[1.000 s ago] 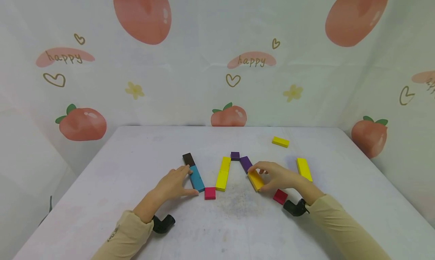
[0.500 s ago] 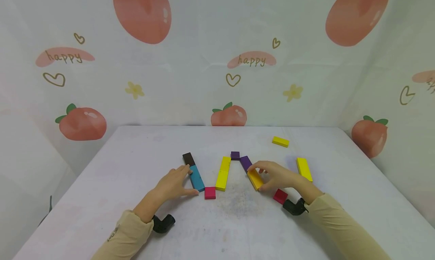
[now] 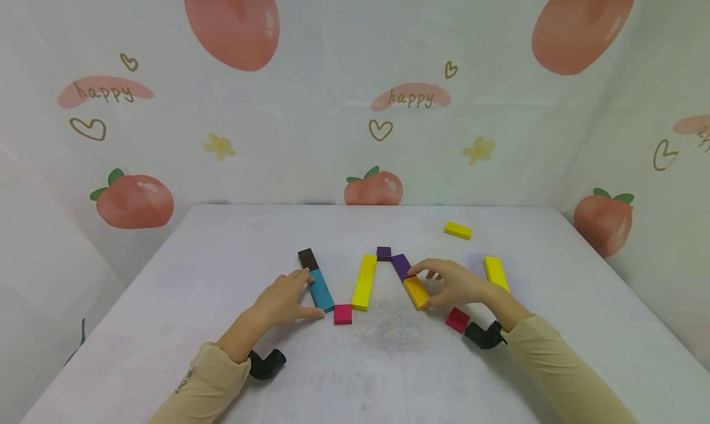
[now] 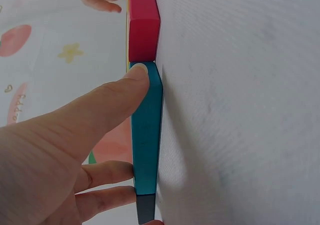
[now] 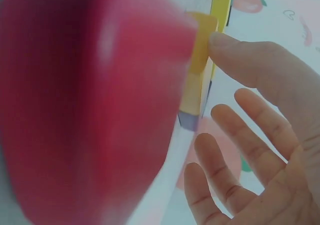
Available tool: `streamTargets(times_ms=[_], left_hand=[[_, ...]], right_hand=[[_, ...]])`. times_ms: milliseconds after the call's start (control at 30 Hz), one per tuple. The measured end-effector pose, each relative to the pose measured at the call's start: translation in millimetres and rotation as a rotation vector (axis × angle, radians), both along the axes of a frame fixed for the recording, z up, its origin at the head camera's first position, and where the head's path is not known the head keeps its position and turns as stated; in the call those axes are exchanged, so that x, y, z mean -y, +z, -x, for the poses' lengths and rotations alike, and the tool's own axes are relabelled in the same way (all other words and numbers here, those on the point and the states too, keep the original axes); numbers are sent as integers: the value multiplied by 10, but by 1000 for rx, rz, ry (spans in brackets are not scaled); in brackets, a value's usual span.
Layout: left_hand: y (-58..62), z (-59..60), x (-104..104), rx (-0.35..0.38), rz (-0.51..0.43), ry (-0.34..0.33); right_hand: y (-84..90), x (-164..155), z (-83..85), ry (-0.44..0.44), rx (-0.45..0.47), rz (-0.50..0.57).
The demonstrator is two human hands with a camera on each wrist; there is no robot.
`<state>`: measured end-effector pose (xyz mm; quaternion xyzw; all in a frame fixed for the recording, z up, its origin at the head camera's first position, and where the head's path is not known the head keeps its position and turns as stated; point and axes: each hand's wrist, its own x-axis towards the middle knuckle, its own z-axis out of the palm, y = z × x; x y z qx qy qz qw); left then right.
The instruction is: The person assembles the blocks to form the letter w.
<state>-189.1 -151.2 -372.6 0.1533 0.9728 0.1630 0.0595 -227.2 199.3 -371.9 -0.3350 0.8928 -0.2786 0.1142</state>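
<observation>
The left hand (image 3: 285, 301) lies on the table (image 3: 166, 325) with its thumb and fingertips against the long side of the teal block (image 3: 321, 290). The fingers are nearly straight and grip nothing. The teal block lies flat near the table's middle. Its long axis runs from the near edge toward the far edge, leaning slightly left. A dark brown block (image 3: 307, 259) butts its far end and a red block (image 3: 342, 314) sits at its near end.

The right hand (image 3: 457, 285) rests beside the orange-yellow block (image 3: 416, 292), with the thumb touching its near end and the fingers spread loose above it, holding nothing. That block's long axis slants toward the far-left, where it meets a purple block (image 3: 401, 266). Another red block (image 3: 458, 320) lies just beside the right wrist.
</observation>
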Motion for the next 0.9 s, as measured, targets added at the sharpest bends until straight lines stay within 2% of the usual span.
streamTargets(times_ms=[533, 767, 900], left_hand=[[-8, -12, 15, -13, 6, -6], [-3, -14, 13, -3, 5, -2], [-3, -9, 9, -4, 6, 2]], right_hand=[[-18, -73, 13, -15, 47, -12], [25, -181, 25, -28, 9, 15], [46, -297, 10, -29, 23, 21]])
